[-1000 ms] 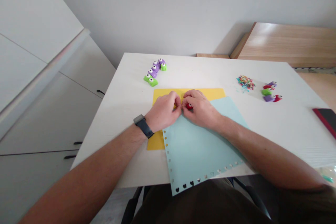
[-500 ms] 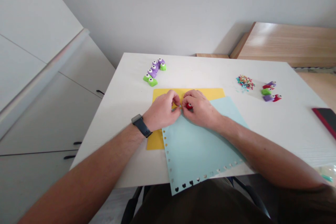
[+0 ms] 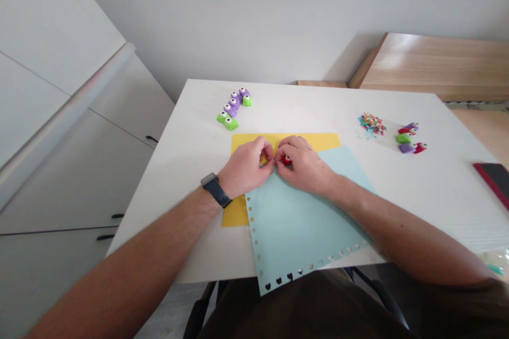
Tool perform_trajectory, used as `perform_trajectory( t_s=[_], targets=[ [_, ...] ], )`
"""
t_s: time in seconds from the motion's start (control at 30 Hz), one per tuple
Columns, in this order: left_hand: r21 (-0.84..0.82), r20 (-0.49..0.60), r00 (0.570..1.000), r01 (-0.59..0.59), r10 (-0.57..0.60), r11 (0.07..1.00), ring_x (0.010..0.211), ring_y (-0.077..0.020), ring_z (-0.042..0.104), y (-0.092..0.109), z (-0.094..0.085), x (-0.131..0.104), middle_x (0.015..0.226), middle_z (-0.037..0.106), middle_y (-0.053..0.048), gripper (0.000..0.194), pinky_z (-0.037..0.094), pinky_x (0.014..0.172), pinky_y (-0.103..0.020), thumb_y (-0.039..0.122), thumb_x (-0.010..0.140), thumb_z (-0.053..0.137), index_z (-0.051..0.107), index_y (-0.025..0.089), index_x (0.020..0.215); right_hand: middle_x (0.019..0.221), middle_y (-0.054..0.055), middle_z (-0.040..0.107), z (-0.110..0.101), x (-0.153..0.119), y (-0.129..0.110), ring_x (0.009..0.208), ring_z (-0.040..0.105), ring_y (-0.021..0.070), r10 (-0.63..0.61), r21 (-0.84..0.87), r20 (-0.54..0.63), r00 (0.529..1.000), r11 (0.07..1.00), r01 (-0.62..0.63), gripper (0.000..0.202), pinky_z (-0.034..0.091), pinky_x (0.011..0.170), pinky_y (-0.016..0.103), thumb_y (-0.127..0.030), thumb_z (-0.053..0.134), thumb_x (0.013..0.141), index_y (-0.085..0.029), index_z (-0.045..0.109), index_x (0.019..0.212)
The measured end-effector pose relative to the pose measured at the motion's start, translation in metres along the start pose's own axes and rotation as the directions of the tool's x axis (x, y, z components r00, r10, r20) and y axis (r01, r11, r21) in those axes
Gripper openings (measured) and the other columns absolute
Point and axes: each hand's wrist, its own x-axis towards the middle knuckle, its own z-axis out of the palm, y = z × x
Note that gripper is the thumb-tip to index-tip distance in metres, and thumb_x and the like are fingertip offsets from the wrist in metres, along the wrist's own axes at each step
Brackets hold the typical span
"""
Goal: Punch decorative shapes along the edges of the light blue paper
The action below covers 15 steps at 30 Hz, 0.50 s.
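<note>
A light blue sheet with shapes punched along its left and lower edges lies over a yellow sheet. Above their upper part, my left hand pinches thumb and forefinger together; whatever is between them is too small to name. Facing it, fingertips almost touching, my right hand is curled round a red figure with an eye, partly hidden by the fingers. A dark watch is on my left wrist.
Purple and green eyed figures stand at the table's back left. To the right are a pile of small colourful pieces and several more figures. A dark red-edged object lies at the right edge.
The fingertips of my left hand have moved very slightly toward my right hand, and the small light bit seen between the hands before no longer shows.
</note>
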Motion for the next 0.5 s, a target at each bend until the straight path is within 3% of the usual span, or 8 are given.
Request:
perform_trajectory(
  t_s=[0.5],
  targets=[
    [-0.048, -0.015, 1.000, -0.012, 0.011, 0.999, 0.071, -0.0164, 0.060, 0.0034, -0.0032, 0.0008, 0.078, 0.064, 0.002, 0.014, 0.044, 0.065, -0.030, 0.017, 0.079, 0.063, 0.052, 0.023, 0.084, 0.109, 0.012, 0.066, 0.0007, -0.0010, 0.0009, 0.102, 0.061, 0.0257, -0.013, -0.037, 0.012, 1.000, 0.999, 0.014, 0.007, 0.051, 0.093, 0.043, -0.014, 0.062, 0.088, -0.021, 0.065, 0.087]
  ],
)
